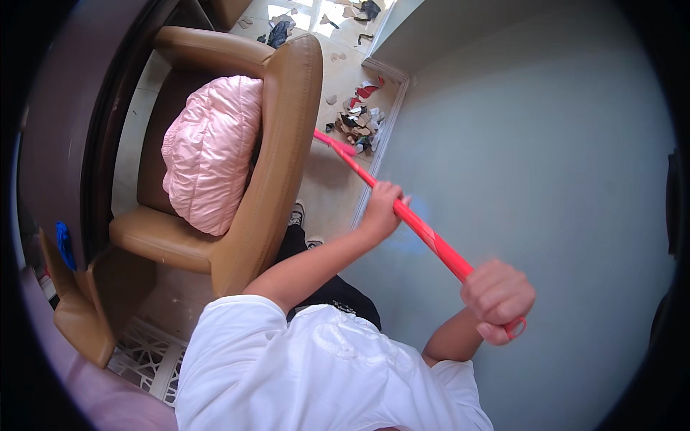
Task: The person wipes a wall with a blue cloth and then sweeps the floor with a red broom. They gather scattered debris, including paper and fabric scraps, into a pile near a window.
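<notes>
My left hand point(384, 207) is closed around the middle of a red broom handle point(431, 237). Near the handle's looped top end, my right hand point(498, 296) grips it, slightly blurred. The handle slants down to the floor, where the pink-red broom head point(343, 146) shows in part; the chair's backrest hides its other end. Just beyond the broom head, a pile of torn paper, cardboard and dark scraps point(358, 126) lies along the white baseboard.
A tan leather armchair point(291, 118) with a pink quilted cushion or garment point(210, 156) stands left, by a dark table point(59, 124). A grey-green wall point(512, 161) rises right. More scraps point(279, 33) lie on the tiled floor at the top. A blue cloth-like item point(65, 245) hangs at the table's edge.
</notes>
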The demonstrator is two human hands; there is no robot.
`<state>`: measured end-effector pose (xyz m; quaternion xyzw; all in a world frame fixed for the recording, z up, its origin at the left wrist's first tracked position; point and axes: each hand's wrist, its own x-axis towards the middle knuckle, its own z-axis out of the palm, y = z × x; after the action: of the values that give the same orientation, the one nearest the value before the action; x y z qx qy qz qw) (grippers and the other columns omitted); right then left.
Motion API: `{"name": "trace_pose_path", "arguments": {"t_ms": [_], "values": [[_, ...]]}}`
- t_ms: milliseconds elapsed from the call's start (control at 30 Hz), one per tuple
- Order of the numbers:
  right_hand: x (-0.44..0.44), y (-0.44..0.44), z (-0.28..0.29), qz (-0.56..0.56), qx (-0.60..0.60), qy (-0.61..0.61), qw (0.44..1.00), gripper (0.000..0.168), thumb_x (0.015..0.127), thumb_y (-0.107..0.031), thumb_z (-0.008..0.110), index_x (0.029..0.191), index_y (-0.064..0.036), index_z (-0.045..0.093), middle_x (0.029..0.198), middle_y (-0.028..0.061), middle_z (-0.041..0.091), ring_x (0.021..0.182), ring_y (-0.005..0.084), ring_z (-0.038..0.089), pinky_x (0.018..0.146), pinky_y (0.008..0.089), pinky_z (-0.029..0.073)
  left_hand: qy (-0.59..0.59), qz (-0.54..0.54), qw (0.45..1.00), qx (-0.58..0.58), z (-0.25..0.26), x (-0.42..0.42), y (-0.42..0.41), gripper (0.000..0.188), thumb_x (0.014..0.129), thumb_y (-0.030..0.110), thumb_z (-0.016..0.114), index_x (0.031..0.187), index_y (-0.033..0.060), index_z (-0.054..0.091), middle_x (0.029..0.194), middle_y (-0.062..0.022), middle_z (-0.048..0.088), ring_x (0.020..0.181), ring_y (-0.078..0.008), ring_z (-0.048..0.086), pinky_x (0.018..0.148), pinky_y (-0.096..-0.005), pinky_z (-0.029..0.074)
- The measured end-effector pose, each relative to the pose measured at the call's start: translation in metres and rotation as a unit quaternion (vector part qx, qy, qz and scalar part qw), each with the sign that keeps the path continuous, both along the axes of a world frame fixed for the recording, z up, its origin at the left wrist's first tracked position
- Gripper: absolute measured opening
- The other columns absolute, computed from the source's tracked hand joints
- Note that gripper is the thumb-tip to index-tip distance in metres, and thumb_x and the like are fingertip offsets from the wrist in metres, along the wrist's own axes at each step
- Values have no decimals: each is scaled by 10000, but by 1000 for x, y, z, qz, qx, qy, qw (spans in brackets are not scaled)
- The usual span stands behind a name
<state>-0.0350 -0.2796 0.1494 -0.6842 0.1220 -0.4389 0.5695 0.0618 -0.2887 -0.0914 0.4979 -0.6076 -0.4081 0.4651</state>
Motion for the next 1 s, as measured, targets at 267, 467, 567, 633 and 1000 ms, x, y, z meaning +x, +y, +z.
{"name": "trace_pose_path", "arguments": {"t_ms": [267,467,567,633,1000], "values": [[11,-10,-24,-57,117,-33,991,179,545,44,477,462,-32,338,387,34,333,289,157,285,320,264,267,-18,-88,989,119,-22,5,53,208,768,179,618,685,27,504,709,-137,511,730,-331,482,656,-406,392],[29,-47,-27,-62,71,-23,995,217,569,25,487,465,-46,311,388,31,332,296,150,288,327,264,267,-21,-28,998,47,-34,14,-7,210,748,163,628,655,22,503,671,-150,524,688,-345,490,624,-412,393],[38,-60,-32,-108,38,-17,993,217,577,19,496,470,-46,318,391,32,330,301,149,290,333,261,267,-25,-18,1000,6,-39,22,-49,199,738,150,631,655,24,502,664,-144,522,682,-341,492,626,-413,396],[43,-63,-35,-127,20,-4,992,215,577,20,498,479,-49,320,404,37,339,316,153,306,341,266,273,-24,-10,999,-25,-42,25,-71,208,725,156,647,665,21,500,670,-141,519,689,-328,501,632,-399,406],[-30,-28,10,-200,-56,-32,978,133,705,-16,518,625,-30,414,482,49,449,365,150,411,356,278,404,-83,-91,989,78,37,-10,-54,230,728,240,656,714,58,516,702,-130,529,701,-319,535,614,-394,443]]}}
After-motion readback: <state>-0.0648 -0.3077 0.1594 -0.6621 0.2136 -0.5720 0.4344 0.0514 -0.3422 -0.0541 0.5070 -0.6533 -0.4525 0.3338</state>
